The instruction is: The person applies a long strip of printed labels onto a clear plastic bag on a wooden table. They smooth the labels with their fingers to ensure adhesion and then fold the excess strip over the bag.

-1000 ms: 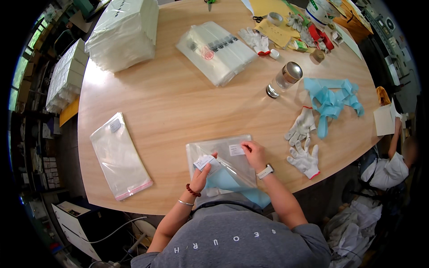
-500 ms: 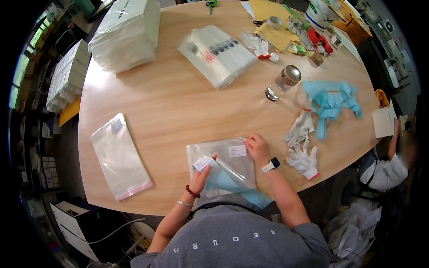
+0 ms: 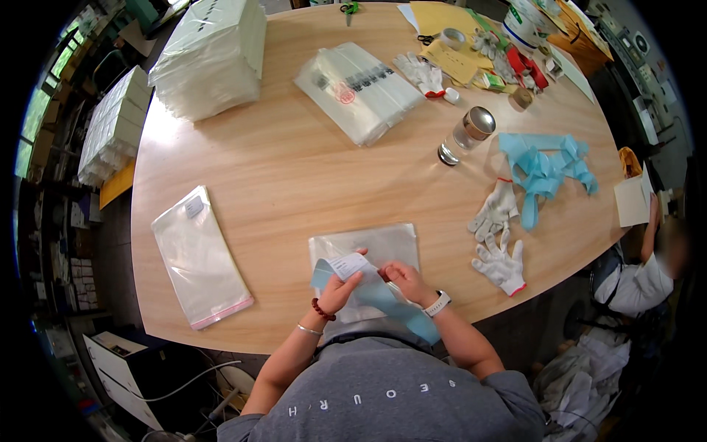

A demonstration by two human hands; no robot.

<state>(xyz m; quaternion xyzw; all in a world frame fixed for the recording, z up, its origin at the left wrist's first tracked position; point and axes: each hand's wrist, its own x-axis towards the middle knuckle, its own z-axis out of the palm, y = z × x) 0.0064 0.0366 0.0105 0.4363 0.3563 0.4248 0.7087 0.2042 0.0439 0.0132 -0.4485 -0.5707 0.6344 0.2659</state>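
Note:
My left hand point(image 3: 340, 291) grips a label strip with light-blue backing point(image 3: 379, 296), thumb on top. A white printed label point(image 3: 349, 266) shows at the strip's upper end. From there the strip slants down to the right, passing below my right hand point(image 3: 409, 281). That hand is closed, its fingertips pinched together beside the strip; whether something thin is between them I cannot make out. Under both hands a clear plastic bag point(image 3: 375, 237) lies flat at the table's near edge, partly covered by the strip and my hands.
Left is a stack of clear bags point(image 3: 200, 261); farther off are a bag bundle point(image 3: 361, 92) and a tall bag stack point(image 3: 210, 66). To the right lie white gloves point(image 3: 501, 263), tangled blue strip point(image 3: 549, 166) and a glass bottle point(image 3: 467, 136). A person point(image 3: 637, 280) sits far right.
My right hand has left the bag's upper right corner and come in beside my left hand. The labelled corner no longer shows. The blue strip has been raised and more of it shows.

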